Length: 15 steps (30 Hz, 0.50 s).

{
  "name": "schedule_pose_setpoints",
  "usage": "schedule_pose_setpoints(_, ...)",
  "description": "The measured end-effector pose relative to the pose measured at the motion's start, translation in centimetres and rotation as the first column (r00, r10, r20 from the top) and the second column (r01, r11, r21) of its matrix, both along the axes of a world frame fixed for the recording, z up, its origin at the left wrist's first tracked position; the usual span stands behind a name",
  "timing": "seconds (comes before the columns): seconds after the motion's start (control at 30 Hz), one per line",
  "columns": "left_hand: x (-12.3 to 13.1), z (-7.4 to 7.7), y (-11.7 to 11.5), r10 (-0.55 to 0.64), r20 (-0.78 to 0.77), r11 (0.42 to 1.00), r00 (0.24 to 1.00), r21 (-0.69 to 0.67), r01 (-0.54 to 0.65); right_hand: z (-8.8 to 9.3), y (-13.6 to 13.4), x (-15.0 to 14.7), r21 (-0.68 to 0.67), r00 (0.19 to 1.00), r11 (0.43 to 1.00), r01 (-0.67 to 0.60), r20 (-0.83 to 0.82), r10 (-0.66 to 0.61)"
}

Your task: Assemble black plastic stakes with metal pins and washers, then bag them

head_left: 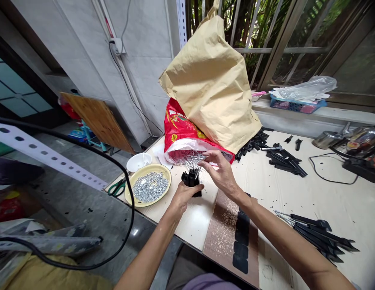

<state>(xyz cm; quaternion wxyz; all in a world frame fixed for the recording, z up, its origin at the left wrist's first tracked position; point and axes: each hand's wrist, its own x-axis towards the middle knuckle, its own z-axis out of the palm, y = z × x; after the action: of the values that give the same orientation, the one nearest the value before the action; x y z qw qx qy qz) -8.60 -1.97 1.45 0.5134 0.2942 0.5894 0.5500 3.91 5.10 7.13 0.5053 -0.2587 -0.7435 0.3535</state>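
Note:
My left hand is closed round a bundle of black plastic handles with thin metal rods sticking up out of them. My right hand hovers just right of the bundle, its fingers pinched at the tips of the metal rods. Both hands are over the near left part of the pale table. Behind them a red bag lies open with more metal rods spilling from its mouth.
A yellow plate of small silver pieces, a white bowl and green scissors sit left. A big brown paper sack leans on the red bag. Black parts lie behind, finished black pieces at right. A black cable hangs left.

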Motion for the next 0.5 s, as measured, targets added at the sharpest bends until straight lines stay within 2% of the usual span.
schedule_pose_setpoints(0.1,-0.1,-0.2,0.2,0.002,0.001,1.000,1.000,0.000,-0.002,-0.6,0.2,0.0,-0.014,0.994,0.998,0.069,-0.087,-0.070)
schedule_pose_setpoints(0.33,-0.4,-1.0,0.4,0.009,-0.036,1.000,0.999,-0.020,-0.009,-1.1,0.5,-0.1,-0.019,0.987,0.996,0.088,-0.135,-0.090)
schedule_pose_setpoints(0.5,-0.4,-1.2,0.8,0.013,-0.056,1.000,0.998,-0.005,-0.013,-1.7,0.1,-0.5,0.094,0.997,0.993,0.071,0.030,-0.074)
